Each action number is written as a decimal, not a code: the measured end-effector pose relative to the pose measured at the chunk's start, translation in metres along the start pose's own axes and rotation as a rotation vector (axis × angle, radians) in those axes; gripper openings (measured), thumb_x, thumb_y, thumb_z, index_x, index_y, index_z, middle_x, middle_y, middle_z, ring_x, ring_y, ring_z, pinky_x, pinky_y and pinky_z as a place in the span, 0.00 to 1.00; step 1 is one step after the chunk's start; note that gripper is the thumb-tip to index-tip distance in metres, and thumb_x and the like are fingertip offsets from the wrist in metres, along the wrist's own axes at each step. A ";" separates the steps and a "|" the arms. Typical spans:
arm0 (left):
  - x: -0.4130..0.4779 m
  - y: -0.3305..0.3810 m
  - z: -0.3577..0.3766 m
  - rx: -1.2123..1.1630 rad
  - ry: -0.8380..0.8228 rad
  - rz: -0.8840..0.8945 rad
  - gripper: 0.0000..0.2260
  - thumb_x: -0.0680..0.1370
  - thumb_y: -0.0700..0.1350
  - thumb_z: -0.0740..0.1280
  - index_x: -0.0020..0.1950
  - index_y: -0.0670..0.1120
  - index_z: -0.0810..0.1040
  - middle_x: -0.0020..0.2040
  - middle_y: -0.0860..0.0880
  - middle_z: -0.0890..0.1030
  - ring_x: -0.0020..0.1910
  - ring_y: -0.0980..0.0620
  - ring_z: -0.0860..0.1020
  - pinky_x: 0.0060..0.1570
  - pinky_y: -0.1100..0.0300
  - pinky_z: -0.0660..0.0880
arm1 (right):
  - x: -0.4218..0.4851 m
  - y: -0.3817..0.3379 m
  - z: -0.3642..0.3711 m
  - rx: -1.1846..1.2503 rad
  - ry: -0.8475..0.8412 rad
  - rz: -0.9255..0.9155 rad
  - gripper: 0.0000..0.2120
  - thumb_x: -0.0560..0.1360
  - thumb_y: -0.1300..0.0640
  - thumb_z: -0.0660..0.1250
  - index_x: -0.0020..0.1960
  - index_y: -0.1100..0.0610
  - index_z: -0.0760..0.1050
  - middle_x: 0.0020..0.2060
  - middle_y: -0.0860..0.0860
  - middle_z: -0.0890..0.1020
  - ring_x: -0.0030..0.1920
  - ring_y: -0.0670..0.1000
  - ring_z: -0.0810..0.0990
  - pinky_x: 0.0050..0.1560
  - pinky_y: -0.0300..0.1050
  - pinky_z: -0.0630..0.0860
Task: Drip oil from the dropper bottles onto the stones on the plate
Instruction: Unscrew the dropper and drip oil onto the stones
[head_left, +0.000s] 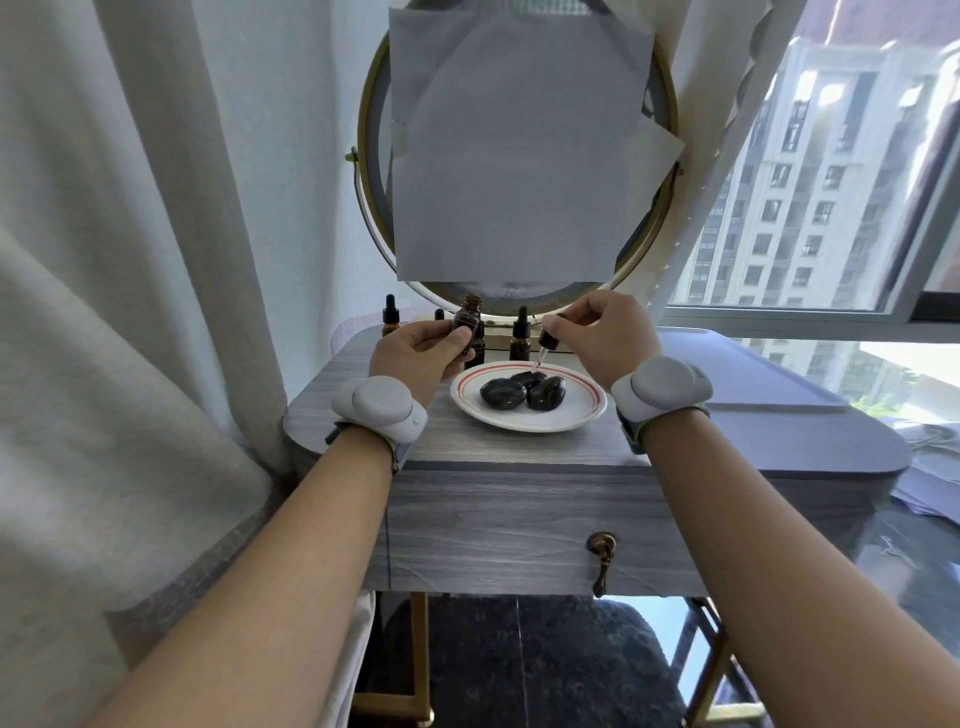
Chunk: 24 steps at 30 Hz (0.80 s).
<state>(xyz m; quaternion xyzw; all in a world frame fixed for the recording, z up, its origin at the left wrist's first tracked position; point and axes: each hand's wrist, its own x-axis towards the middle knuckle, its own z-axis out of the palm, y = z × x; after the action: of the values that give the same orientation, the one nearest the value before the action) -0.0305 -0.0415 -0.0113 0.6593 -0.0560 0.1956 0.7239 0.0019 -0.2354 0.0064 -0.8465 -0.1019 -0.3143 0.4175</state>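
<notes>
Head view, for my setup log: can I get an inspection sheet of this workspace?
Surface: grey wood-grain table, drawer below.
Job's things: plate with three dark stones; open bottle; dropper tip above the rear stone.
Clutter: capped dropper bottles behind the plate.
Hands: left hand holds the open bottle; right hand pinches the dropper.
Cables: nothing seen.
Surroundings: paper-covered mirror, curtain left, window right.

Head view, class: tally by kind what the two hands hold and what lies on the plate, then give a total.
stones on the plate: 3
open bottle, held in the left hand: 1
dropper, pinched in the right hand: 1
total: 5
</notes>
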 end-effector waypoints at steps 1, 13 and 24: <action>0.000 0.000 0.000 0.003 -0.003 0.000 0.05 0.75 0.40 0.68 0.51 0.45 0.78 0.44 0.47 0.82 0.35 0.60 0.82 0.42 0.66 0.80 | 0.001 0.000 0.001 -0.003 -0.003 -0.001 0.10 0.71 0.47 0.72 0.39 0.53 0.79 0.33 0.45 0.79 0.35 0.44 0.74 0.34 0.38 0.68; 0.001 -0.002 0.000 -0.003 -0.008 -0.009 0.09 0.75 0.40 0.68 0.55 0.41 0.79 0.46 0.45 0.82 0.37 0.57 0.81 0.43 0.65 0.80 | 0.000 -0.007 0.012 -0.007 -0.024 -0.041 0.10 0.70 0.46 0.72 0.35 0.50 0.77 0.31 0.44 0.78 0.34 0.42 0.74 0.32 0.37 0.66; 0.001 -0.002 0.000 0.008 -0.004 0.005 0.09 0.75 0.40 0.68 0.55 0.42 0.79 0.46 0.45 0.82 0.39 0.57 0.81 0.42 0.66 0.80 | -0.002 -0.002 -0.003 -0.006 -0.035 -0.013 0.11 0.71 0.48 0.73 0.39 0.56 0.80 0.31 0.45 0.79 0.32 0.43 0.74 0.33 0.39 0.68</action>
<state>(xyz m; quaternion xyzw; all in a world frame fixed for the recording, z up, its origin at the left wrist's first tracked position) -0.0289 -0.0418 -0.0126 0.6623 -0.0585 0.1964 0.7206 -0.0017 -0.2367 0.0079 -0.8524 -0.1138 -0.3025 0.4109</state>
